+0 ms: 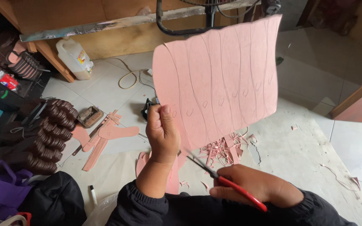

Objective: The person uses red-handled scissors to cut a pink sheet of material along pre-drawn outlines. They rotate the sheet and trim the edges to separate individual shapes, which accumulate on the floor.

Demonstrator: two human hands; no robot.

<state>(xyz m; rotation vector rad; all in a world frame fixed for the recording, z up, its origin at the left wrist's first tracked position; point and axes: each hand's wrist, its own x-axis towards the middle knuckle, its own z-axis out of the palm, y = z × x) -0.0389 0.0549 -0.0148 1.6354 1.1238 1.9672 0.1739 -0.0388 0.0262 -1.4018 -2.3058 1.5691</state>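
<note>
My left hand point(163, 130) grips the lower left edge of a large pink foam sheet point(218, 79) and holds it up; the sheet carries several drawn sole outlines. Below it, my right hand point(254, 185) is closed on red-handled scissors point(227, 181), whose blades point up-left toward the sheet's bottom edge without touching it. Pink offcuts point(225, 150) lie on the floor under the sheet.
Cut pink sole shapes point(107, 136) lie on the tiled floor at left. Stacks of dark brown soles point(53, 136) stand further left, near a purple bag point(1, 190). A white jug point(75, 57) sits under a wooden bench. A fan base point(197, 19) and cables stand behind.
</note>
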